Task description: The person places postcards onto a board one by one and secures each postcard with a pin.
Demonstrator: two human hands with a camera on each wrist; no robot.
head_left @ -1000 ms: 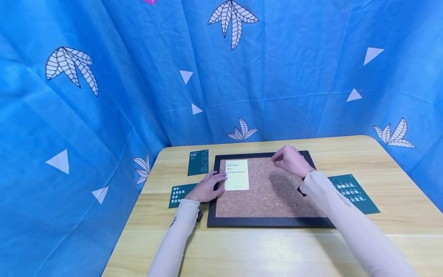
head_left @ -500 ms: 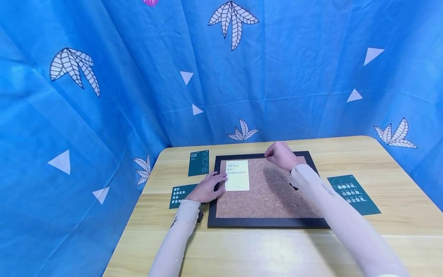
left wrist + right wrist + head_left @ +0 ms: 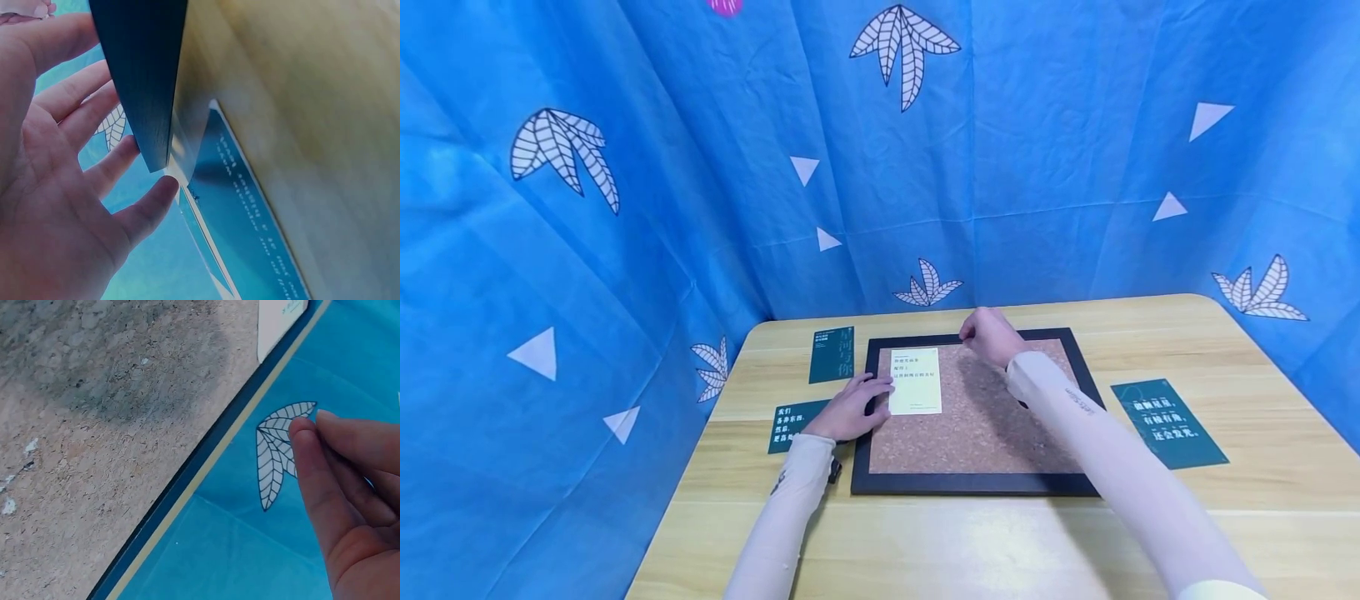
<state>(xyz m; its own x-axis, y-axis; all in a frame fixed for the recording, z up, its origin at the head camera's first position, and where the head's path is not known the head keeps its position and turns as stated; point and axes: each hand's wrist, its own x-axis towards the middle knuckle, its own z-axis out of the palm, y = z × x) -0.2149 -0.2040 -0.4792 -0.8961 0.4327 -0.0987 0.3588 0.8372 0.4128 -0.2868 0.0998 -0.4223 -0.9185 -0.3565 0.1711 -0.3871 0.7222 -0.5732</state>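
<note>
A cork board (image 3: 985,450) with a black frame lies on the wooden table. On its left part rests a pale yellow card (image 3: 916,392) with printed lines. My left hand (image 3: 850,408) reaches over the frame's left side, fingertips at the card's left edge. In the left wrist view its fingers (image 3: 81,119) spread beside the dark frame (image 3: 140,75). My right hand (image 3: 991,335) hovers above the board's far edge, right of the card. Thumb and fingertip come together in the right wrist view; nothing shows between them. Small whitish bits (image 3: 9,506) lie on the cork.
Two green cards with white writing, an upper one (image 3: 832,354) and a lower one (image 3: 786,427), lie left of the board. Another green card (image 3: 1171,423) lies to its right. A blue patterned curtain (image 3: 1045,150) hangs behind the table.
My right hand has moved left and slightly away from me, from over the board's right part toward its far edge near the card. The left hand and cards stay where they were.
</note>
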